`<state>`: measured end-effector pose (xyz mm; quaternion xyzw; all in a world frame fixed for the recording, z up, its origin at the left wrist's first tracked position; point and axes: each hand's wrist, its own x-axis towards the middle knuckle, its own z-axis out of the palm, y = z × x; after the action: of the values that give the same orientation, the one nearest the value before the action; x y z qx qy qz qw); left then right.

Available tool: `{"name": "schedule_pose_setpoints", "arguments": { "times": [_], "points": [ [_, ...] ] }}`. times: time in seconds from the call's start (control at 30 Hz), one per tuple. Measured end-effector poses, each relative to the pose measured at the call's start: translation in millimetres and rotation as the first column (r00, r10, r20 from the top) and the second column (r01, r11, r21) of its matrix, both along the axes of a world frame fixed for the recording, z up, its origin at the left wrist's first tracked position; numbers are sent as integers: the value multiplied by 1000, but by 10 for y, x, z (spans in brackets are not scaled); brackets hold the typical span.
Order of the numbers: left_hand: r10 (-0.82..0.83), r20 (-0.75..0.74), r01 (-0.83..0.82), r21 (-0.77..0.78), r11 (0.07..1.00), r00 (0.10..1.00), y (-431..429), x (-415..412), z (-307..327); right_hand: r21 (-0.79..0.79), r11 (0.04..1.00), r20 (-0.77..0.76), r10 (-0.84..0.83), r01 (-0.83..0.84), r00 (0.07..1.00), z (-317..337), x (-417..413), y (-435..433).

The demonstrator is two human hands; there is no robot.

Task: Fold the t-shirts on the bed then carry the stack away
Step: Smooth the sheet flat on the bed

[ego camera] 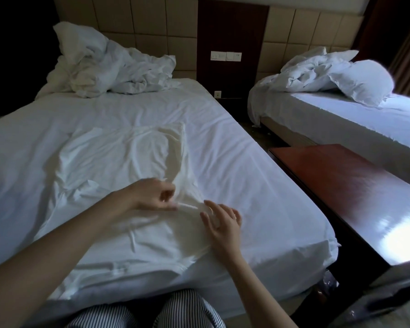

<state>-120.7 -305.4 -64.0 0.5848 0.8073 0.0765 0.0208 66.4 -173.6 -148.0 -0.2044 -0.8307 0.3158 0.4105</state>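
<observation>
A white t-shirt (118, 162) lies spread and wrinkled on the white bed (258, 176) in front of me, hard to tell apart from the sheet. My left hand (152, 195) pinches a fold of its cloth near the shirt's right edge. Just to the right, my right hand (220, 218) hovers over the same edge with fingers spread and relaxed, holding nothing. More white cloth (133, 261) lies bunched near the foot of the bed, below my arms.
A crumpled white duvet (109, 67) is heaped at the head of the bed. A dark wooden table (355, 192) stands to the right of the bed. A second bed (355, 119) with a pillow (362, 84) lies beyond it.
</observation>
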Motion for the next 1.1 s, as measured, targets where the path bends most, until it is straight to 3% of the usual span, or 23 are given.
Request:
{"name": "schedule_pose_setpoints", "arguments": {
  "times": [0.03, 0.1, 0.17, 0.27, 0.37, 0.47, 0.57, 0.67, 0.77, 0.87, 0.9, 0.97, 1.03, 1.1],
  "points": [
    [77, 157, -65, -78, 995, 985, -80, 1, -62, 38, 999, -18, 4, -3, 1000, 3, -1, -7],
    [175, 426, -219, 57, 974, 888, -110, 47, -171, 32, 999, -30, 12, -11, 999, 33, 6, -6],
    [334, 508, -474, 173, 863, 794, 0, 65, -232, -23, 998, 35, 53, -53, 998, 68, 32, 3],
    [565, 554, -699, 43, 714, 612, 169, 101, -240, 45, 989, 214, 128, -141, 968, 91, 28, -4],
    [513, 712, -725, -7, 689, 480, 273, 113, -171, 115, 985, 208, 104, -129, 973, 24, 37, 29],
    [367, 904, -811, -39, 584, 221, 324, 112, -110, 44, 988, 169, 136, -145, 976, 42, 71, 32],
    [281, 949, -820, -48, 571, 140, 258, 65, -30, 65, 974, 193, 203, -218, 960, 93, 108, 54],
    [179, 983, -782, -90, 617, 27, 134, 16, -3, 203, 932, 241, 251, -302, 938, 142, 140, 148],
    [9, 1000, -756, -11, 654, -7, 78, -54, -21, 401, 852, 326, 211, -337, 922, 145, 148, 223],
    [-185, 983, -850, 101, 517, 4, 127, -76, 15, 494, 796, 429, 128, -351, 894, 114, 191, 287],
    [-135, 989, -882, 118, 456, 62, 131, -78, 23, 473, 799, 447, 146, -372, 883, 94, 203, 315],
    [127, 971, -908, 138, 396, 203, 95, -119, -57, 414, 804, 492, 199, -428, 848, 95, 243, 354],
    [369, 882, -894, 117, 432, 294, 39, -154, -179, 324, 814, 537, 261, -482, 802, 148, 273, 374],
    [433, 831, -859, 99, 501, 348, 20, -133, -208, 262, 824, 530, 311, -501, 789, 269, 238, 348]
  ]
}}
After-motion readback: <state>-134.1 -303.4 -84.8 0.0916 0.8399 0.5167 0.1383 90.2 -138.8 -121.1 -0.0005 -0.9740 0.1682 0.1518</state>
